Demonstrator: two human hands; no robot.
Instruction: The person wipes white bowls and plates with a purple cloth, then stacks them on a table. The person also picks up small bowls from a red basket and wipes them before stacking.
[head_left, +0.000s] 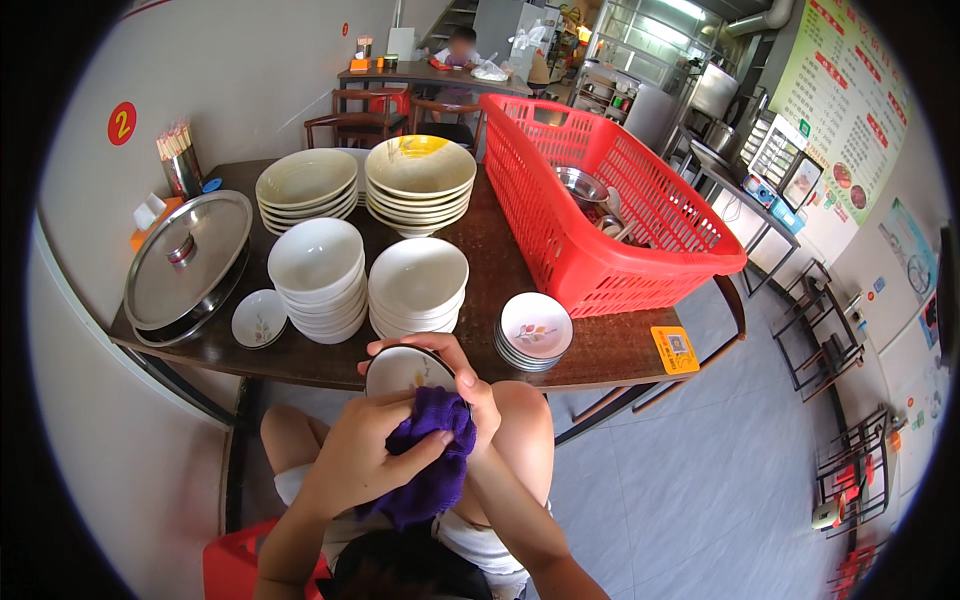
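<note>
My right hand (477, 397) holds a small white dish (397, 366) with a dark rim and a leaf pattern, tilted above my lap. In my left hand (367, 450) is a bunched purple cloth (431, 480), pressed against the near side of the dish and covering part of it. Just beyond, on the dark wooden table (480, 247), stand two stacks of white bowls (315, 259) (418, 277). To their right is a stack of small patterned dishes (535, 328). Another small dish (259, 319) lies at the left.
A red plastic basket (607, 259) with metal bowls (581, 187) and utensils stands at the table's right. Behind the white bowls are stacked plates (307, 180) and wide yellow-patterned bowls (420, 169). A lidded metal pan (187, 259) and chopstick holder (180, 165) stand left. A person (459, 52) sits beyond.
</note>
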